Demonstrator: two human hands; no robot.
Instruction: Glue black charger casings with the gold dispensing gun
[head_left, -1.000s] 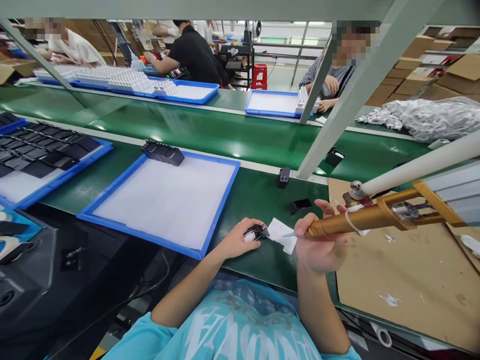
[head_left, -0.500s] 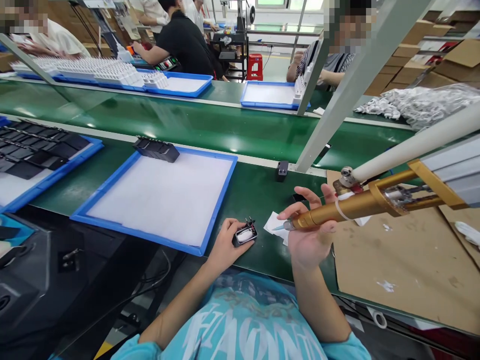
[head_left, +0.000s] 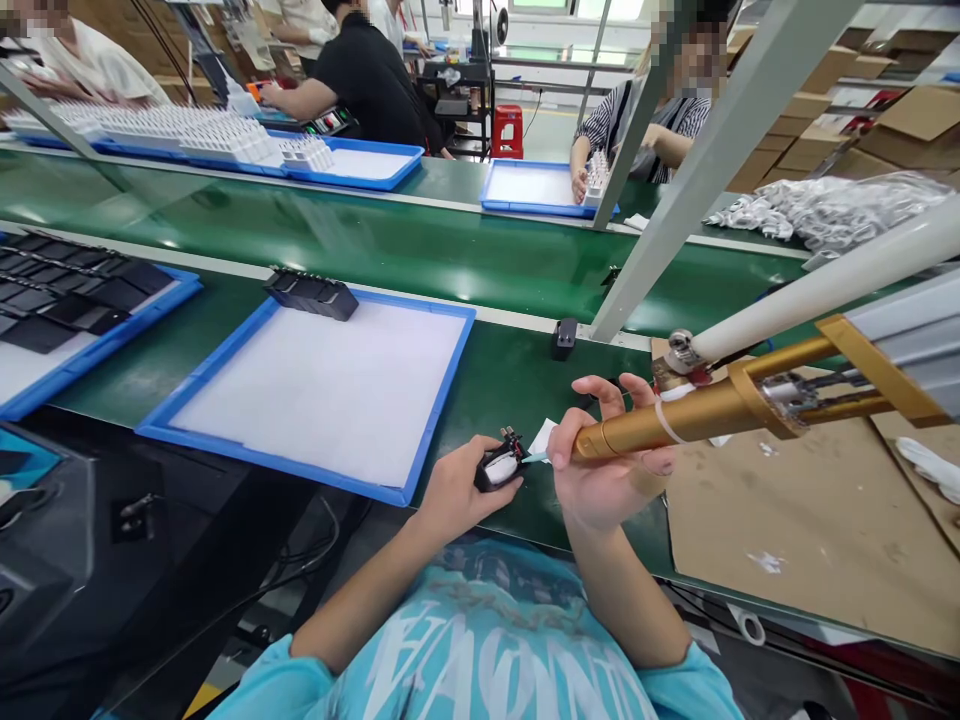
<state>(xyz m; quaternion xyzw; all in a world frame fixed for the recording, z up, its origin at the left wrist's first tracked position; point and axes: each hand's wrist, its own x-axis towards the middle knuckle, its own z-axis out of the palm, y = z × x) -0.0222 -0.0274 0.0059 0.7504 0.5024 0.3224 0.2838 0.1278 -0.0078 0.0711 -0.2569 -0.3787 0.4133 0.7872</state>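
My left hand [head_left: 459,486] grips a small black charger housing [head_left: 501,468] with its top open; white filling and small inner parts show inside. In my right hand [head_left: 604,470] is a gold-coloured glue dispenser [head_left: 660,415], held between thumb and fingers with some fingers raised. Its pale blue nozzle tip [head_left: 535,457] reaches the right edge of the housing; whether it touches cannot be made out. Behind the nozzle lies a white piece of paper [head_left: 543,437] on the green bench. Another black charger housing [head_left: 564,339] stands farther back.
A blue tray [head_left: 300,400] with a white liner bears a row of black housings [head_left: 311,293]. Another tray [head_left: 142,305] on the left is full of them. Brown cardboard [head_left: 795,530] covers the right side. Metal posts [head_left: 705,150] slant up in front. Co-workers sit across the green conveyor [head_left: 420,250].
My right hand has brought the dispenser left, its nozzle now at the housing. The housing in my left hand has shifted slightly right and tilted. Across the conveyor, a co-worker's hand has lowered to a tray.
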